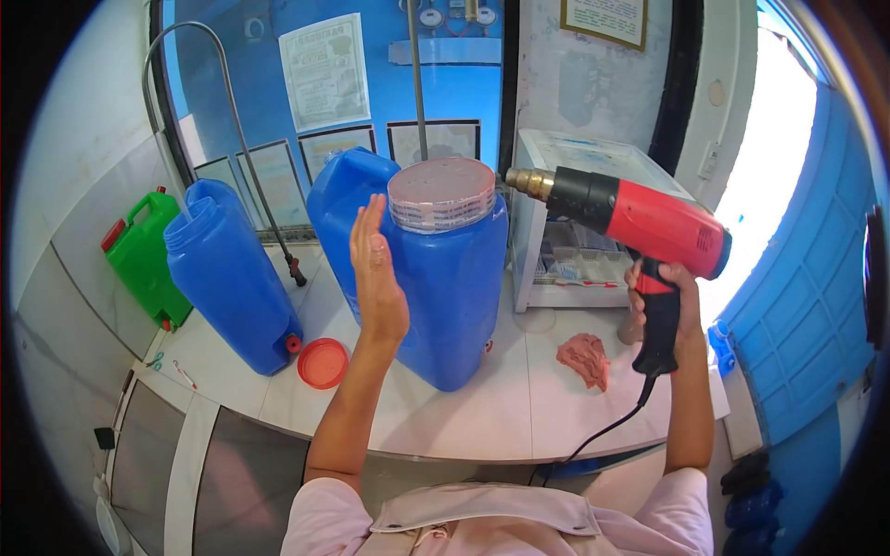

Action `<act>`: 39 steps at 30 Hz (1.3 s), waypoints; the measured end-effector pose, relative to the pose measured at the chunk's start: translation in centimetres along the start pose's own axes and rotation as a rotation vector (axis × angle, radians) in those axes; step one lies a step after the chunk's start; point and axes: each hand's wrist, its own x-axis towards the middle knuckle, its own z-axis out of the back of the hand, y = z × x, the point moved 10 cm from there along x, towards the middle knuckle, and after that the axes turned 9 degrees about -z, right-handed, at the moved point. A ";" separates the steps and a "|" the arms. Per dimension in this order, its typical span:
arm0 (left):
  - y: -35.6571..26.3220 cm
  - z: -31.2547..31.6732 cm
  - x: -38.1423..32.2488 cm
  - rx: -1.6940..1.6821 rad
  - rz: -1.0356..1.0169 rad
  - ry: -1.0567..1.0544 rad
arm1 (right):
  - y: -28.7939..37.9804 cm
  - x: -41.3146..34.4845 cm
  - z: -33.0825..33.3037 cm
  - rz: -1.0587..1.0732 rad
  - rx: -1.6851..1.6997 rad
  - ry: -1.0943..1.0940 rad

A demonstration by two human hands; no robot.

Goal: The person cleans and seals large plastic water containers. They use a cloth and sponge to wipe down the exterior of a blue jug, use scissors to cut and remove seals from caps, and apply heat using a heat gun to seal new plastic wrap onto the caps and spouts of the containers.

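A red and black heat gun (643,222) is gripped by its handle in my right hand (678,292), its metal nozzle pointing left at a capped jug. That upright blue plastic jug (452,299) stands before me, with a printed clear seal band (448,212) wrapped around its wide cap (441,182). My left hand (379,271) is raised flat, fingers extended, at the left side of the jug; whether it touches is unclear. Another blue jug (348,187) stands just behind, partly hidden. A loose red lid (323,363) lies on the white tiled counter.
An uncapped blue jug (229,285) with a tube in its mouth and a green jug (149,257) stand left. A curved metal pipe (240,125) rises behind. Right are a white cabinet (570,297), a crumpled cloth (586,360) and the gun's cord (612,427). Scissors (156,361) lie far left.
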 end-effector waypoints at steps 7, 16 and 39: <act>1.2 2.5 0.0 -0.010 0.071 -0.114 | 2.2 7.7 -0.1 -0.110 -0.098 0.148; 3.4 4.6 -0.9 -0.041 0.162 -0.260 | 3.5 13.5 -2.6 -0.213 -0.084 0.352; -0.8 8.7 0.9 -0.062 -0.104 -0.548 | -12.3 -3.6 3.4 -0.265 -0.482 0.466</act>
